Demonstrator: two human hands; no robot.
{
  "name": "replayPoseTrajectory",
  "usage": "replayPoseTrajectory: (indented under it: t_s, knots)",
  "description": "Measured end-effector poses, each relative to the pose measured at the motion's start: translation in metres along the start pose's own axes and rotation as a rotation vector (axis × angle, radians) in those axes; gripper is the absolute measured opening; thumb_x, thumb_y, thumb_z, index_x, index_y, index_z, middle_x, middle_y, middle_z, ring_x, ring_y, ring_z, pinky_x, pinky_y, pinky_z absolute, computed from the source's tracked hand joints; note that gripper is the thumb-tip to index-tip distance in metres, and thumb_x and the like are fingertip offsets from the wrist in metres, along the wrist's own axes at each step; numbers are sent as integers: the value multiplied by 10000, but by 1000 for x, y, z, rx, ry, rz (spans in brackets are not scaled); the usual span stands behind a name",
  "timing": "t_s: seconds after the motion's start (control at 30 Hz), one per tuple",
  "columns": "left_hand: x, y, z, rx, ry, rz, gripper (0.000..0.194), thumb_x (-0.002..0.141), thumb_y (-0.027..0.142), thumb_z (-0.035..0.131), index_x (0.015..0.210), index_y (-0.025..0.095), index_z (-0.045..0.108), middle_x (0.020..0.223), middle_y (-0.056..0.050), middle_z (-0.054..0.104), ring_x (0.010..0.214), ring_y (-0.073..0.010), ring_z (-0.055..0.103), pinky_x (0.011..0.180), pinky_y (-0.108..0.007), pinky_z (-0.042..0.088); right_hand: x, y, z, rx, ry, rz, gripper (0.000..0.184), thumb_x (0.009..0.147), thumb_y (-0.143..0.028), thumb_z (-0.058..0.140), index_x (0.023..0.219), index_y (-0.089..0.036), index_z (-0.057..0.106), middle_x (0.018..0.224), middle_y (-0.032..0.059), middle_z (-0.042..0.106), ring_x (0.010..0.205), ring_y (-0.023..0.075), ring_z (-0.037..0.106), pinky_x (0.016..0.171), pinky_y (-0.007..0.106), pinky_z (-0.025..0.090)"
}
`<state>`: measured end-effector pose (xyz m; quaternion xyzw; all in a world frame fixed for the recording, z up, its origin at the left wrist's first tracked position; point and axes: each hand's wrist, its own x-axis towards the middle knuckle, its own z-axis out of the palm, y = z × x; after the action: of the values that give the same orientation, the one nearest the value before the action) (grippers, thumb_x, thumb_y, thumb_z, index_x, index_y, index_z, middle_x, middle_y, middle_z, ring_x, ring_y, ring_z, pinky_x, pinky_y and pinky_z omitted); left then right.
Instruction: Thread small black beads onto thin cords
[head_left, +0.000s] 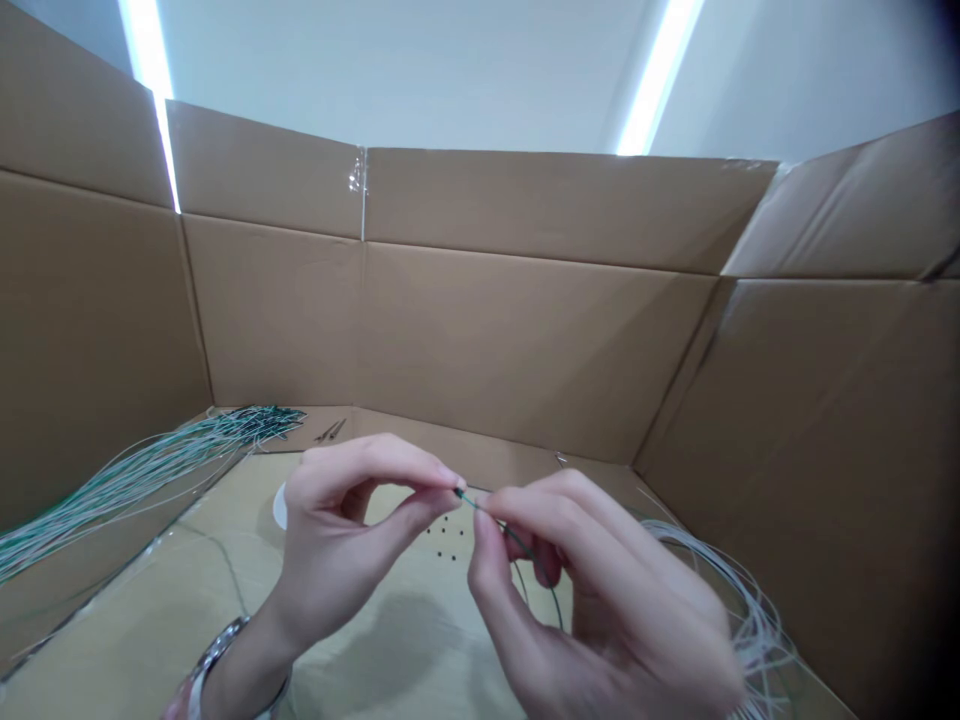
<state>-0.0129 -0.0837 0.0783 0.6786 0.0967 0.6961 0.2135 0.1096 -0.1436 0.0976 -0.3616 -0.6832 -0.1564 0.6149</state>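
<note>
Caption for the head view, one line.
Left hand and right hand pinch a thin green wire inside a cardboard enclosure.

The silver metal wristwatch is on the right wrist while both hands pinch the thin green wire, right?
No, the head view shows the silver metal wristwatch on the left wrist; left hand and right hand pinch the thin green wire.

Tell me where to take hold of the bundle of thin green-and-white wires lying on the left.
Grip the thin green-and-white wire bundle at its gathered end, near the back corner of the brown cardboard enclosure. Come from above and slightly from the right, away from the wall. The strands bunch closely there, while nearer you they fan out and would probably splay.
</note>
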Motion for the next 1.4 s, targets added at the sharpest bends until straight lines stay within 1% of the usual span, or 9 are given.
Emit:
replayPoseTrajectory:
  t_s: [0.3, 0.73, 0.83, 0.97, 1.03, 1.13, 1.2, 1.3, 1.4]
  knots:
    - [-2, 2, -9, 245, -117, 171, 329, 720, 6, 675, 937, 252, 691, 805, 16, 737, 689, -133, 681, 622, -237, 550, 2, 7, -9, -74, -178, -34, 143, 764, -21, 591, 776, -163, 595, 659, -14, 495, 551, 67, 466, 482, 182, 426]
    - [0, -2, -8, 420, -171, 246, 250, 748, 7, 599, 875, 216, 652, 725, 10, 694, 634, -119, 642, 575, -226, 500, 8, 14, -3, -69, -252, 123, 98, 779, -86, 589, 761, -173, 631, 694, -20, 609, 616, 79, 572, 544, 197, 468]
    - [3, -7, -11, 488, -133, 254, 223, 745, 14, 603, 850, 207, 643, 727, 9, 692, 644, -116, 635, 595, -227, 500, 5, 24, -12, -255, -422, 216, 116, 706, -92, 600, 648, -190, 583, 629, -28, 607, 572, 116, 579, 503, 233, 453]
    - [8, -19, -20, 542, -1, 231, 166, 745, 45, 616, 809, 195, 645, 732, 0, 694, 647, -115, 633, 610, -231, 508, -7, 45, -24, -405, -844, 230, 142, 564, -65, 631, 575, -204, 609, 564, -12, 626, 518, 167, 601, 458, 259, 442]
    - [9, -25, -20, 546, -48, 215, 137, 756, 68, 614, 815, 187, 647, 733, -2, 696, 634, -107, 632, 607, -219, 513, -9, 53, -21, -336, -818, 256, 205, 618, -135, 671, 809, -209, 674, 761, 37, 698, 710, 215, 664, 581, 306, 508]
    - [7, -33, -10, 505, -171, 203, 105, 787, 95, 601, 834, 178, 646, 742, -6, 706, 641, -98, 639, 629, -202, 521, -2, 59, -5, -8, -656, 391, 350, 834, -319, 559, 1165, -211, 531, 976, 60, 667, 894, 180, 636, 726, 319, 511]
    - [5, -40, -1, 469, -187, 187, 90, 801, 106, 590, 826, 172, 646, 741, -12, 707, 648, -99, 641, 629, -198, 517, 2, 62, 6, 150, -608, 489, 235, 928, -350, 401, 1052, -193, 524, 785, 7, 621, 682, 116, 588, 604, 249, 467]
    - [4, -59, 9, 411, -164, 60, 62, 825, 174, 583, 835, 159, 642, 785, -34, 708, 700, -115, 651, 671, -218, 524, 4, 68, 15, 101, -560, 529, 235, 942, -333, 376, 786, -187, 475, 617, -49, 486, 535, 77, 434, 500, 211, 327]
    - [1, -90, 9, 485, -379, -254, 207, 897, 292, 494, 985, 153, 621, 981, -77, 691, 869, -139, 648, 809, -267, 517, 3, 74, 15, 50, -479, 525, 220, 924, -303, 418, 743, -182, 450, 622, -53, 466, 539, 68, 400, 511, 218, 289]
